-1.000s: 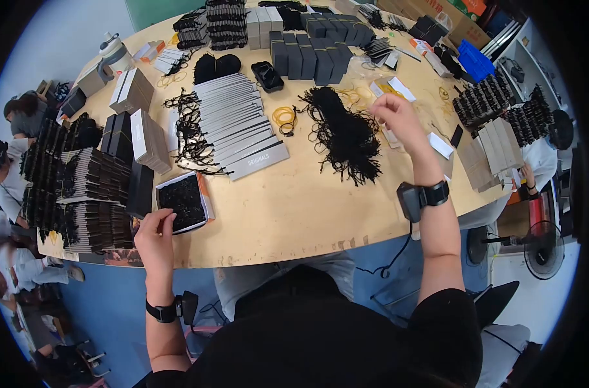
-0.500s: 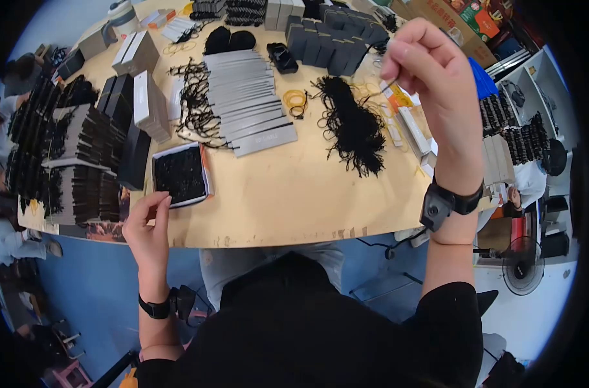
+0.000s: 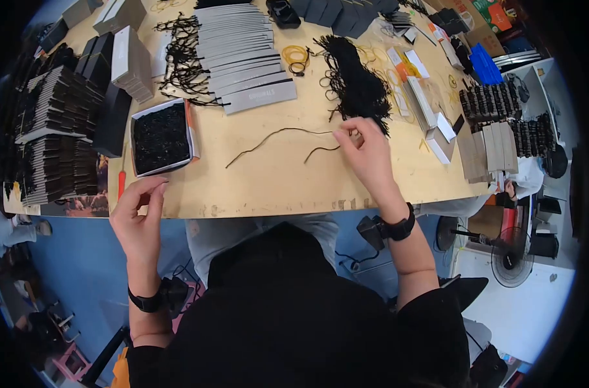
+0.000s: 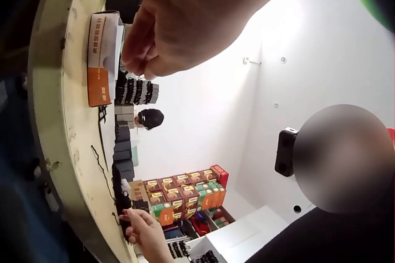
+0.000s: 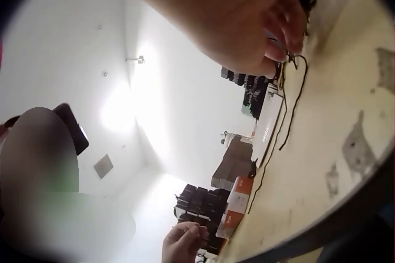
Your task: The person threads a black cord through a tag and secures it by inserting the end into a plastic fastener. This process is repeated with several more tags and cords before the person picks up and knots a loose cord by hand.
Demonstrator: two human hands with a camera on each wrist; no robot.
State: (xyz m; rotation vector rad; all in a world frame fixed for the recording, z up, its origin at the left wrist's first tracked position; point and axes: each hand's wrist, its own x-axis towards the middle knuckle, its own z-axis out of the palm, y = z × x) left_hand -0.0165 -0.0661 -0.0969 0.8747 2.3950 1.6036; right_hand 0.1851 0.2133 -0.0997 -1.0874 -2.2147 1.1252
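Note:
A thin black cord [image 3: 268,136] trails over the bare wood in front of the body, its two ends spread to the left. My right hand [image 3: 370,155] pinches it between thumb and fingers, low over the table; the right wrist view shows the cord [image 5: 271,161] hanging from the fingertips. My left hand [image 3: 139,216] is at the near corner of an open box [image 3: 193,139] filled with small black pieces. Thumb and index finger pinch there, a tiny dark piece [image 3: 167,182] showing at their tips. A bundle of black cords [image 3: 356,81] lies just beyond the right hand.
Grey printed tags [image 3: 259,97] with black cords lie in a fanned row behind. Stacks of tags [image 3: 55,136] and dark boxes [image 3: 113,123] crowd the left. Yellow rubber bands [image 3: 295,58] and small cartons [image 3: 440,139] are farther back. A red-handled tool [image 3: 121,183] lies beside the open box.
My right hand has drawn a cord up from the bundle, then lowered it to the front of the table. The left hand has backed off from the box's contents to its corner. The view has tilted downward.

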